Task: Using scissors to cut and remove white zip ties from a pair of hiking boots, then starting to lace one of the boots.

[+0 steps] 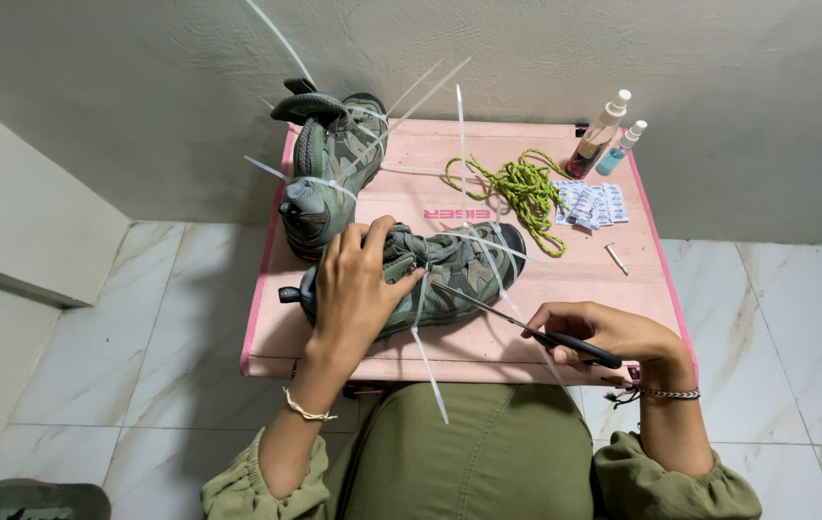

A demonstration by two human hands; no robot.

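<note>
Left hand [358,289]: we note it spread fairly wide, palm down, fingers draped over the near shoe [430,274], pressing on its tongue area. Right hand [603,332]: closed around the black handles of the scissors [517,323]; the thin metal blades run from it toward the left hand and end at the shoe beside a white zip tie [425,351]. We cannot tell whether the blades are parted.

Hidden: the left hand covers the shoe's rear half; the scissor handles are mostly inside the right fist. The tie's lower end hangs past the counter [565,289] edge over our lap.

Materials: both shoes are olive-grey fabric with rubbery soles; stiff white ties stick out through their eyelets. The second shoe [329,169] stands beyond the left hand, toe down. Beyond the right hand lie a tangled yellow-green lace [521,188], flat white sachets [592,204] and two small spray bottles [608,135]. The counter is pale pink, smooth, with brighter pink edging.
</note>
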